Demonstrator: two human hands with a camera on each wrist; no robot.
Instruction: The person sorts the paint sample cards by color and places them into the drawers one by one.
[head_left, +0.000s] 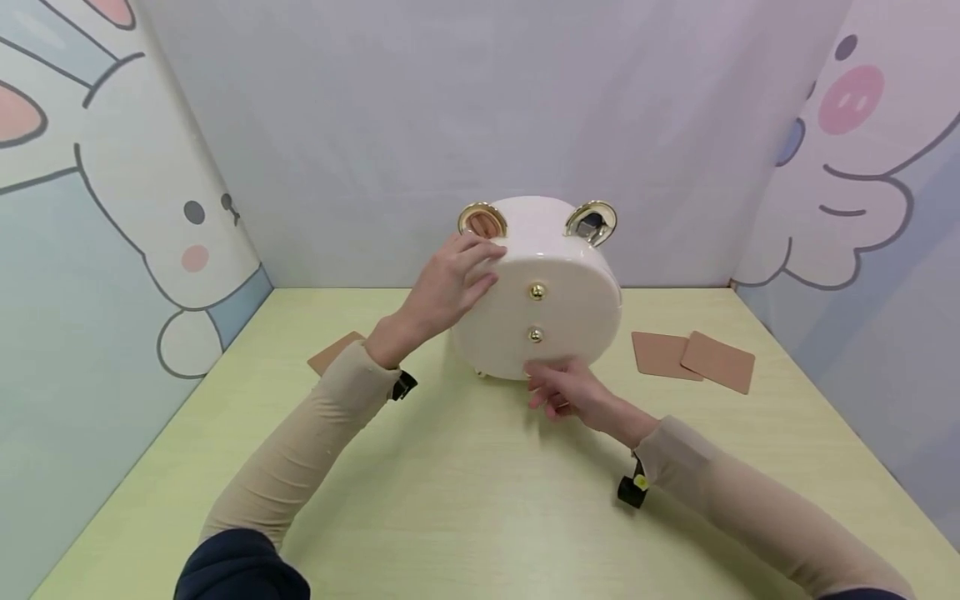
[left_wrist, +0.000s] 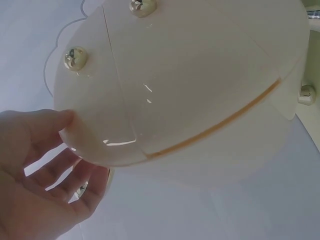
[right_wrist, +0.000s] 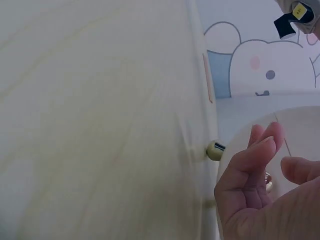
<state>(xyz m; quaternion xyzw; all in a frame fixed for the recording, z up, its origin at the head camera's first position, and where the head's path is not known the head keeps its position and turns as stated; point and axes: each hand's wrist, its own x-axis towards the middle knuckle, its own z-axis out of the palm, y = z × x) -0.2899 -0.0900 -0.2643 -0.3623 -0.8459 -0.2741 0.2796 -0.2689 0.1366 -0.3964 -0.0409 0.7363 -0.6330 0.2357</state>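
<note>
A person's two arms reach over a pale green bench (head_left: pixel 465 500) walled in by cartoon-animal panels. At far left a tan square mat (head_left: pixel 333 352) lies flat, partly hidden behind the left forearm. The left hand (head_left: pixel 450 283) rests against the upper left edge of a round cream box (head_left: pixel 555 283), its grip wide, fingers straight and spread on the rim without curling round it. The box stands on edge near the middle back of the bench, its flat round face turned toward the person, with two gold ears on top and two small gold knobs (head_left: pixel 536 312) set one above the other on the face. What is inside cannot be seen. The right hand (head_left: pixel 566 392) sits just below the box's lower edge, fingers loosely bent and touching or nearly touching it, holding nothing; it is the hand nearer the lower knob. At right, two more tan mats (head_left: pixel 693 358) lie side by side, slightly overlapping.
</note>
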